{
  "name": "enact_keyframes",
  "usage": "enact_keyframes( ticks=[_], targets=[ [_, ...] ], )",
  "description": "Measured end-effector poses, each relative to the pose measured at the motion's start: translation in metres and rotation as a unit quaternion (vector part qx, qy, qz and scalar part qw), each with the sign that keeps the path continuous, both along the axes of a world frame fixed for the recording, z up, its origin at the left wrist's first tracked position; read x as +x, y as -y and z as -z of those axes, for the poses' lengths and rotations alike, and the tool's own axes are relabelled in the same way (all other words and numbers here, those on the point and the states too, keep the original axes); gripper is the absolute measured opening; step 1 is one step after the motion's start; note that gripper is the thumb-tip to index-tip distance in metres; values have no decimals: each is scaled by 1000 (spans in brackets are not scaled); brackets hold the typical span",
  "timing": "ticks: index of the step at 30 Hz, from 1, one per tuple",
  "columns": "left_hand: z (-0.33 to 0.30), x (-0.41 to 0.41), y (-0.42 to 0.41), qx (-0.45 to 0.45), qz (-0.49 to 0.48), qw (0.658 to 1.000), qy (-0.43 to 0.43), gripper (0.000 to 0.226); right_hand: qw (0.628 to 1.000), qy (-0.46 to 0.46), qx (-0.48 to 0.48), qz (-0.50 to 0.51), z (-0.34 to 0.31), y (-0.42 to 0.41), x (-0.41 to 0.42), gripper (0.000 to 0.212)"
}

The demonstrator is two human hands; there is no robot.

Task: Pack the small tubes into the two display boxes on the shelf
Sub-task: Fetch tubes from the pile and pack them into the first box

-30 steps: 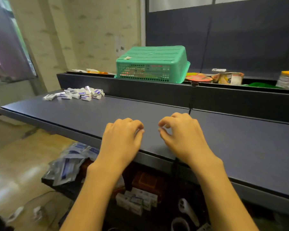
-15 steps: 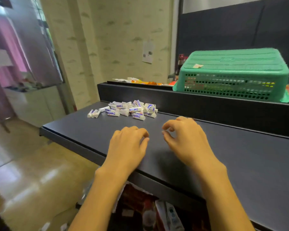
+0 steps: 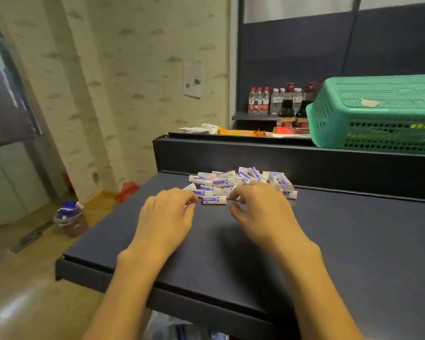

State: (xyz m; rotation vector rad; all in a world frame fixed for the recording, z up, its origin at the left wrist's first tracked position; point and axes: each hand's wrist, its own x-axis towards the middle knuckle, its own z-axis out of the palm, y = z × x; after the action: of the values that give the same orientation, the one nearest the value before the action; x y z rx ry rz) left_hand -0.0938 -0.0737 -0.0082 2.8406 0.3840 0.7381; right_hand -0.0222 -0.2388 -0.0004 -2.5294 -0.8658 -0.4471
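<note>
Dark shelf point(image 3: 353, 241) lies bare toward its front edge; both hands, left hand point(image 3: 166, 217) and right hand point(image 3: 260, 212), hover loosely curled, holding nothing, at the tubes point(image 3: 231, 184) heaped near the back wall.

Heap of small tubes point(image 3: 241, 184) on the shelf point(image 3: 353, 241), at its far left, just before the raised back ledge point(image 3: 292, 158). Left hand point(image 3: 166, 218) and right hand point(image 3: 260, 212) side by side over the shelf, near of the heap, fingertips at its near edge. One tube point(image 3: 214, 200) lying between the two hands. Upturned basket point(image 3: 378, 114) on the ledge, far right. Flat packets point(image 3: 231, 130) on the ledge left of the basket. Bottles point(image 3: 275, 100) behind, on a farther shelf. Jar point(image 3: 70, 218) on the floor, left of the shelf.
</note>
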Motion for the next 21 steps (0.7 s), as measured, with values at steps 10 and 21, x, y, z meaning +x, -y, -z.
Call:
enact_keyframes(
  ticks=[10,21],
  targets=[
    [5,38,-88,-21,90,989,-118,50,996,-62,-48,33,3,-111,9,22],
    [14,51,-111,-34,122,982,-140,62,985,-123,-90,76,13,-135,19,21]
  ],
)
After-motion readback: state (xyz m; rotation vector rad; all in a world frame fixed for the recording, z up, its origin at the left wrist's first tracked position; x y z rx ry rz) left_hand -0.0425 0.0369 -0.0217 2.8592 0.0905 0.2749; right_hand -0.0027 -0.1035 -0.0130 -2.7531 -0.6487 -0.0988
